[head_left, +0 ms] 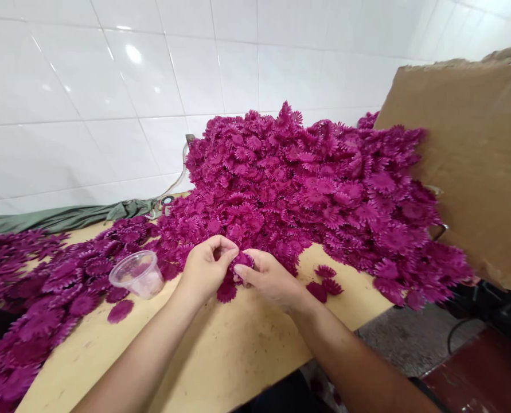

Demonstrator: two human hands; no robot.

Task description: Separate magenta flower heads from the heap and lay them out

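My left hand point(204, 269) and my right hand point(270, 280) meet at the middle of a wooden table point(229, 355). Both pinch the same magenta fabric flower point(241, 261), fingers closed on it. A second flower piece point(226, 291) hangs just below my left hand; whether that hand holds it I cannot tell. Right behind the hands rises a big heap of magenta flowers point(315, 189). A small clear plastic cup point(138, 274) lies tilted on the table to the left of my left hand.
A flatter spread of darker purple flowers point(35, 304) covers the table's left side. Loose flowers point(324, 284) lie right of my hands. A brown cardboard sheet point(465, 155) leans at the right. A green cloth point(66, 217) and a cable point(180, 178) run along the white tiled wall.
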